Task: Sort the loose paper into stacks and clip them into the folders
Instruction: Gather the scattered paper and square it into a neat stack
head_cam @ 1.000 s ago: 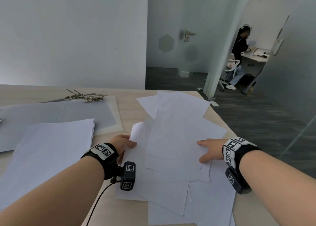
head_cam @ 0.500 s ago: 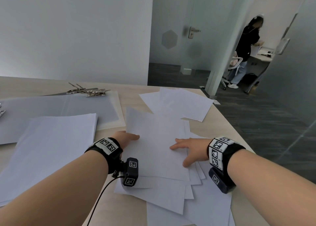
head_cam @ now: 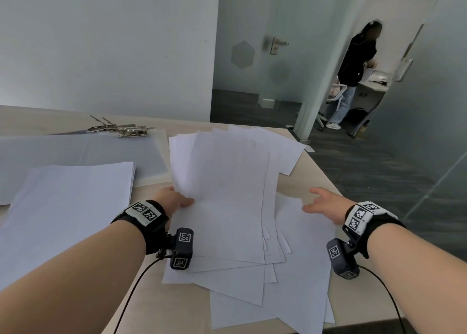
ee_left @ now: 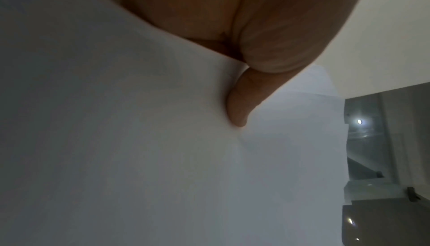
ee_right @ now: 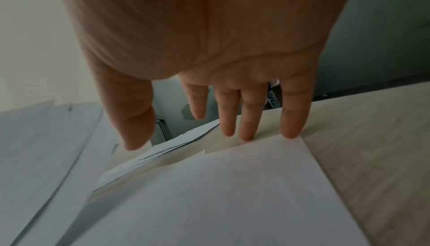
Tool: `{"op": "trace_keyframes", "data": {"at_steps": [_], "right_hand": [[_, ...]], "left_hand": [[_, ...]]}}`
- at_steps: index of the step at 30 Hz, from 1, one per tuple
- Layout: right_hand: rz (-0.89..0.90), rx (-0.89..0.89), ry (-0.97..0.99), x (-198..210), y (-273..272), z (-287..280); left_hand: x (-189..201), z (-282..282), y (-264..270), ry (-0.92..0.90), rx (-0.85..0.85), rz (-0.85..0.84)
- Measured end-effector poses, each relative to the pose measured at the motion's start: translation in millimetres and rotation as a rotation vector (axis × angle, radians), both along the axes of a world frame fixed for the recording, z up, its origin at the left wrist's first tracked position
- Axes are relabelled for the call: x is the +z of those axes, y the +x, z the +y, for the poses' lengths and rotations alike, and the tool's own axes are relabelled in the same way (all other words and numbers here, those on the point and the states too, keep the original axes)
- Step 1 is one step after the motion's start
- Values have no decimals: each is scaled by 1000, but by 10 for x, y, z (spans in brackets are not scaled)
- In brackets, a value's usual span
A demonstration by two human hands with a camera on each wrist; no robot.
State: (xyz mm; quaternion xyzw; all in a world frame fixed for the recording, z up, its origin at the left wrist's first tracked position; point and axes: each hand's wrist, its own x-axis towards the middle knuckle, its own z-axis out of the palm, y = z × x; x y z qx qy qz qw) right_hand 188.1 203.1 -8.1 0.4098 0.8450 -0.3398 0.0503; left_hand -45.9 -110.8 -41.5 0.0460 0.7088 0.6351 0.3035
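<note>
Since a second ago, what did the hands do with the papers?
The left hand gathered several loose sheets and lifted them, thumb pinching their edge. The right hand let go, moved right, and now touches a sheet lying flat on the table. The neat stack and folder stayed put.

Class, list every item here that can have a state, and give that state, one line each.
Left hand: pinching a lifted bundle of sheets.
Right hand: open, fingers touching the loose sheets.
Neat stack: squared, lying flat, unclipped.
Folder: open, clip raised.
</note>
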Motion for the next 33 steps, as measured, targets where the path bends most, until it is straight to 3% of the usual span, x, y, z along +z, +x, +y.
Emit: {"op": "trace_keyframes", "data": {"at_steps": [4, 8, 14, 23, 33], "right_hand": [[-53, 83, 37, -40, 3, -58], [-158, 161, 206, -85, -94, -139], [-274, 158, 314, -89, -317, -117], [-344, 138, 271, -20, -603, -181], [-314, 227, 236, 55, -476, -257]], "left_hand": [[-18, -24, 32, 47, 28, -15], [-29, -14, 30, 40, 57, -8], [-70, -6, -10, -1, 40, 14], [-183, 20, -132, -50, -2, 45], [-208, 21, -158, -68, -15, 49]]}}
